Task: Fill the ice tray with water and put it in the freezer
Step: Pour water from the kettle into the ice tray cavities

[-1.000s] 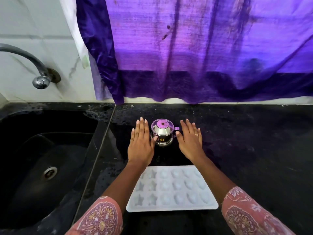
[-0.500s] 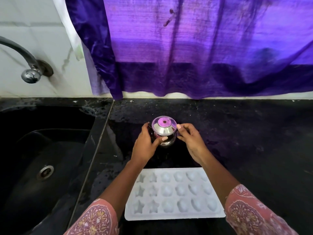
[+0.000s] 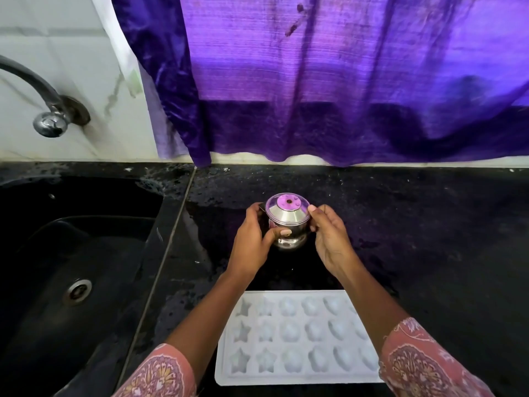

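Observation:
A white ice tray (image 3: 297,336) with star, flower and shell shaped moulds lies flat on the black counter (image 3: 429,239), near the front edge between my forearms. Beyond it stands a small steel pot (image 3: 287,224) with a domed lid. My left hand (image 3: 252,245) wraps the pot's left side, thumb across its front. My right hand (image 3: 329,239) grips the right side, fingertips at the lid's rim. I cannot tell whether the moulds hold water.
A black sink (image 3: 71,267) with a metal drain (image 3: 77,290) fills the left. A steel tap (image 3: 43,107) comes out of the white tiled wall above it. A purple curtain (image 3: 329,81) hangs along the back of the counter.
My hands went from lying flat on the counter beside the pot to closing on it from both sides. The view has shifted slightly right and down. The tray has not moved.

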The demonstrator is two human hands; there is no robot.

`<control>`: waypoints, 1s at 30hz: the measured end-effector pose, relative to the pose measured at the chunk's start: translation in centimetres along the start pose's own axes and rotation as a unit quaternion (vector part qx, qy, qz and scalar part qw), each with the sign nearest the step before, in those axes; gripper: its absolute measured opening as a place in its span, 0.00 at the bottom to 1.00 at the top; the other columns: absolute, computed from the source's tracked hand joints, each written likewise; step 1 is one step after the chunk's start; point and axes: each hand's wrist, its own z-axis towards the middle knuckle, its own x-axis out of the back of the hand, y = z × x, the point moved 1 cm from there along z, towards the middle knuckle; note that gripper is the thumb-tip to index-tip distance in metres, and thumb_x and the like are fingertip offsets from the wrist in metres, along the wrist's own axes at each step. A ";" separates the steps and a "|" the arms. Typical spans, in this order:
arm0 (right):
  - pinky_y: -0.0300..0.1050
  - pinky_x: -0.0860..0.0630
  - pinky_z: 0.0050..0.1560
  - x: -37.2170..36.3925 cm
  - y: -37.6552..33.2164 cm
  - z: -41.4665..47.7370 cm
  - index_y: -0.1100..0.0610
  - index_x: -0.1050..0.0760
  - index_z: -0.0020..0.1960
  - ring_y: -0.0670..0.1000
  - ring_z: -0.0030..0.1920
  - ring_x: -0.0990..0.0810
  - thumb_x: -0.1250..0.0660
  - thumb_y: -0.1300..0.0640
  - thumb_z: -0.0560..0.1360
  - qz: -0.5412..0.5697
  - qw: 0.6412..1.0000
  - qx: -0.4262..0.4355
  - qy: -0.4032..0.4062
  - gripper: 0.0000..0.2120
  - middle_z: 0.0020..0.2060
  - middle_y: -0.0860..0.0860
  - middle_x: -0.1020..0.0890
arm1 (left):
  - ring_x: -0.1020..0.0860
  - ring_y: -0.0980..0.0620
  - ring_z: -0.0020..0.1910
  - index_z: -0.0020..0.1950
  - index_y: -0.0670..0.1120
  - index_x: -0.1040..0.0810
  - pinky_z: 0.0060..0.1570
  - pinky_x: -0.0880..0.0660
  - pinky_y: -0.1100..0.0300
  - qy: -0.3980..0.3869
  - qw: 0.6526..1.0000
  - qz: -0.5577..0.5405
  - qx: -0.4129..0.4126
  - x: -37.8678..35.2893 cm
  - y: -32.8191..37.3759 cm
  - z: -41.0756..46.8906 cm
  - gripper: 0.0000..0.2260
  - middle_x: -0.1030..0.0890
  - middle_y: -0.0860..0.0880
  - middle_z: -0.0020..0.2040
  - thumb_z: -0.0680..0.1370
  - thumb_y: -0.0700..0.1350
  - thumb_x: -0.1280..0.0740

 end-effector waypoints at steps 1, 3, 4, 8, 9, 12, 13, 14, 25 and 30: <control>0.31 0.35 0.32 -0.1 -0.3 0.0 0.55 0.37 0.32 0.40 0.26 0.34 0.39 0.62 0.76 0.014 1.000 0.007 0.003 0.15 0.24 0.45 0.32 | 0.29 0.60 0.54 0.66 0.43 0.35 0.45 0.35 0.75 0.001 1.000 -0.002 -0.003 0.1 0.3 0.0 0.29 0.28 0.56 0.55 0.70 0.48 0.28; 0.31 0.36 0.30 -0.3 -0.9 -0.3 0.54 0.38 0.31 0.40 0.26 0.36 0.38 0.63 0.76 0.043 0.999 0.021 0.010 0.17 0.23 0.44 0.33 | 0.29 0.60 0.54 0.66 0.43 0.35 0.46 0.34 0.79 0.007 1.000 -0.011 -0.014 0.3 0.8 -0.3 0.29 0.28 0.56 0.55 0.70 0.48 0.27; 0.30 0.36 0.29 -0.4 -1.3 -0.5 0.54 0.39 0.31 0.40 0.26 0.36 0.37 0.63 0.75 0.058 0.998 0.027 0.010 0.17 0.22 0.43 0.34 | 0.28 0.60 0.54 0.66 0.43 0.34 0.47 0.35 0.80 0.009 1.000 -0.016 -0.020 0.4 1.1 -0.5 0.29 0.28 0.56 0.55 0.69 0.49 0.27; 0.29 0.32 0.32 -1.1 -3.5 -2.2 0.54 0.39 0.33 0.39 0.26 0.31 0.30 0.59 0.66 0.112 0.993 0.039 -0.020 0.17 0.22 0.43 0.30 | 0.26 0.64 0.52 0.65 0.45 0.33 0.49 0.34 0.79 0.022 0.998 -0.046 -0.046 1.1 3.1 -1.3 0.33 0.26 0.58 0.55 0.65 0.56 0.28; 0.30 0.31 0.32 -1.2 -4.1 -2.7 0.54 0.39 0.33 0.39 0.26 0.30 0.28 0.57 0.62 0.123 0.991 0.042 -0.026 0.17 0.22 0.43 0.29 | 0.26 0.67 0.51 0.64 0.45 0.33 0.49 0.34 0.79 0.025 0.997 -0.058 -0.052 1.4 3.5 -1.5 0.32 0.26 0.59 0.54 0.64 0.56 0.28; 0.31 0.29 0.34 -1.4 -5.4 -3.9 0.53 0.38 0.33 0.40 0.28 0.29 0.26 0.54 0.58 0.125 0.990 0.053 -0.022 0.19 0.24 0.44 0.28 | 0.27 0.73 0.50 0.63 0.47 0.32 0.49 0.33 0.78 0.023 0.995 -0.073 -0.065 2.1 4.4 -2.4 0.30 0.26 0.62 0.52 0.64 0.54 0.26; 0.32 0.29 0.35 -1.5 -5.7 -4.3 0.53 0.37 0.33 0.41 0.29 0.29 0.26 0.54 0.59 0.123 0.991 0.055 -0.020 0.18 0.24 0.44 0.28 | 0.27 0.73 0.51 0.63 0.47 0.32 0.50 0.33 0.78 0.019 0.995 -0.073 -0.066 2.3 4.6 -2.6 0.30 0.25 0.61 0.53 0.65 0.53 0.26; 0.33 0.29 0.35 -1.5 -5.9 -4.8 0.53 0.38 0.32 0.41 0.29 0.29 0.27 0.56 0.62 0.120 0.991 0.057 -0.016 0.17 0.23 0.44 0.28 | 0.27 0.70 0.52 0.64 0.48 0.33 0.50 0.33 0.78 0.013 0.995 -0.068 -0.067 2.5 4.8 -3.1 0.31 0.24 0.59 0.55 0.65 0.54 0.26; 0.31 0.31 0.28 -1.0 -7.6 -10.1 0.54 0.40 0.33 0.40 0.22 0.31 0.34 0.64 0.71 0.093 0.994 0.052 -0.010 0.17 0.19 0.43 0.33 | 0.42 0.57 0.72 0.73 0.52 0.39 0.70 0.41 0.53 0.026 0.984 0.149 -0.097 6.7 1.5 -8.8 0.39 0.42 0.54 0.75 0.68 0.72 0.45; 0.33 0.31 0.29 0.0 -7.2 -11.8 0.53 0.40 0.32 0.40 0.23 0.32 0.30 0.61 0.68 0.052 0.998 0.039 -0.014 0.18 0.20 0.44 0.33 | 0.53 0.60 0.74 0.76 0.52 0.48 0.73 0.51 0.54 -0.025 0.974 0.220 -0.039 7.2 -1.3 -12.5 0.50 0.53 0.57 0.76 0.61 0.80 0.52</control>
